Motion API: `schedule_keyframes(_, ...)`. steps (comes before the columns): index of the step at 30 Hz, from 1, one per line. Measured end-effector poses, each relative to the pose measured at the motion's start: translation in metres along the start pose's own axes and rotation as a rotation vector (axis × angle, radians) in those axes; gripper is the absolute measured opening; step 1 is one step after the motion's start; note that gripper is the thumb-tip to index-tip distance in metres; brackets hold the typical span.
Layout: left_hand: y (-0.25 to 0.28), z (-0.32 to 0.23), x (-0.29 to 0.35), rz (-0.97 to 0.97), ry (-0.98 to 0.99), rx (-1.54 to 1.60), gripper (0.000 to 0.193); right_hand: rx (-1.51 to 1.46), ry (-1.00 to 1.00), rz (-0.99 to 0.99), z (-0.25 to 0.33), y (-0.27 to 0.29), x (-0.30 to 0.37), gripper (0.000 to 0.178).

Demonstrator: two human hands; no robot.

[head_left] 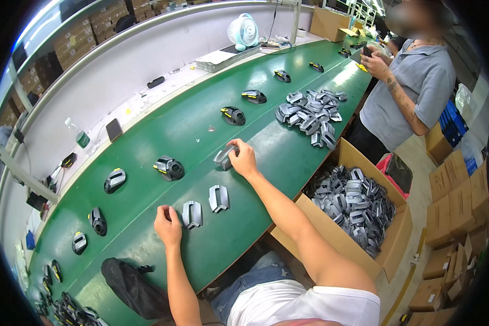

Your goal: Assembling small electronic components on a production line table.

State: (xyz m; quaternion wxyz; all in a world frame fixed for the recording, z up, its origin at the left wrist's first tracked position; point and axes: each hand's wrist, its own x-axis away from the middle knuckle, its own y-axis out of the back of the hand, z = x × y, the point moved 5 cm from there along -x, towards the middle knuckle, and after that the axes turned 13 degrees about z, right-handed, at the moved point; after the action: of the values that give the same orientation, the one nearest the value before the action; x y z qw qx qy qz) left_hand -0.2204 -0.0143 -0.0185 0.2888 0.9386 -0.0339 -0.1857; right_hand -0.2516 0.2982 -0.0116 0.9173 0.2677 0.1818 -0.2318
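My right hand grips a grey plastic shell piece at the middle of the green work surface, thumb and fingers at its right end. My left hand rests on the surface with loosely bent fingers, a gap between thumb and forefinger and nothing visible in it. Just right of it lies a second grey shell piece with a long slot. A third slotted shell piece lies beside that one, toward my right forearm. Beyond my hands sits a black-and-grey assembled unit.
A pile of grey shell pieces lies at the right, above an open carton full of similar parts. More black-and-yellow units line the green table. A black bag lies at the near left. Another person stands at the right.
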Motion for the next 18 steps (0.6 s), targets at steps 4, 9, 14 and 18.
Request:
schedule_keyframes(4,0.0002,-0.003,-0.0015,0.004,-0.012,-0.022,0.015,-0.12,-0.015,-0.031,-0.0004,0.0012,-0.0017,0.017)
schedule_keyframes(9,0.0008,-0.0029,-0.0005,0.007,0.0,-0.003,0.015,-0.048,0.03,-0.052,0.0035,0.0035,-0.0017,0.015)
schedule_keyframes(14,0.0001,-0.0015,0.0001,0.009,-0.008,-0.006,0.015,0.003,0.044,-0.021,0.0037,0.0038,-0.0007,0.015)
schedule_keyframes(18,0.0002,-0.0024,0.0,0.008,-0.016,-0.002,0.015,0.022,0.059,-0.031,0.0003,0.0028,-0.0004,0.016)
